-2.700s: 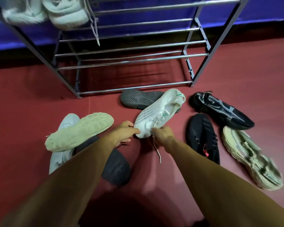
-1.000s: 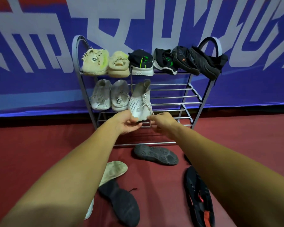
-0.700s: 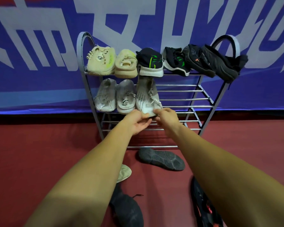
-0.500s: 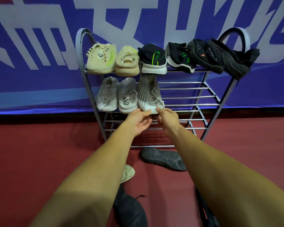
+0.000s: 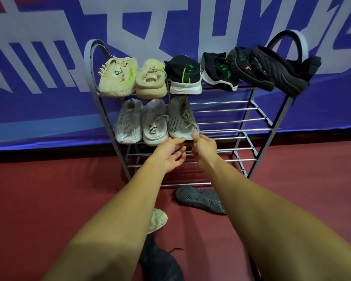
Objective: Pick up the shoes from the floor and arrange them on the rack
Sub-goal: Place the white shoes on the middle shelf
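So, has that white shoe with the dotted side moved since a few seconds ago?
Yes. The white shoe went up from the floor onto the rack's second shelf, right of two pale shoes.

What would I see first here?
A grey metal shoe rack, top shelf packed with shoes, stands against the blue banner. The left hand and right hand reach the toe of a white knit sneaker on its second shelf. A dark grey shoe lies sole-up on the red floor below.
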Tool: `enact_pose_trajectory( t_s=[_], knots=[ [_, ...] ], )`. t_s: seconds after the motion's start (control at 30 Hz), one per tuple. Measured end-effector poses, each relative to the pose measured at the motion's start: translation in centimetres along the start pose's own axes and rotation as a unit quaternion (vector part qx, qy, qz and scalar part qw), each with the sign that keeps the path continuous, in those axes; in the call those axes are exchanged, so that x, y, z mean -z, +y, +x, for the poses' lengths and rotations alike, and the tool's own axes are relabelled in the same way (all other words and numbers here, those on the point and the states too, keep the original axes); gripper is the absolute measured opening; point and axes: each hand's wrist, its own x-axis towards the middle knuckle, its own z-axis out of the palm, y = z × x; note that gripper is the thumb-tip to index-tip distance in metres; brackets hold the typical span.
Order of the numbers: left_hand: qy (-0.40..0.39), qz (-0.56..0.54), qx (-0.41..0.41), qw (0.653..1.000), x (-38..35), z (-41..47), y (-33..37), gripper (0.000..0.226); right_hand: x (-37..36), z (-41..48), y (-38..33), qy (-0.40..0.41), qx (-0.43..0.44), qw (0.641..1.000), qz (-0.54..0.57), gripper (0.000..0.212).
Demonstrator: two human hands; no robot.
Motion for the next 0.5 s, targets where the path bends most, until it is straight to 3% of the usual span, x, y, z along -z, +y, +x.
enact_pose_trajectory(
  t_s=[0.3, 0.5],
  knots=[
    [0.007, 0.031, 0.0, 0.999, 0.8, 0.0, -0.1, 0.034, 0.5, -0.2, -0.1, -0.036, -0.04, 0.998, -0.018, 0.02],
    [0.016, 0.057, -0.016, 0.998, 2.3, -1.1, -0.5, 0.022, 1.2, -1.6, -0.5, -0.055, -0.086, 0.994, -0.041, 0.028]
  ],
)
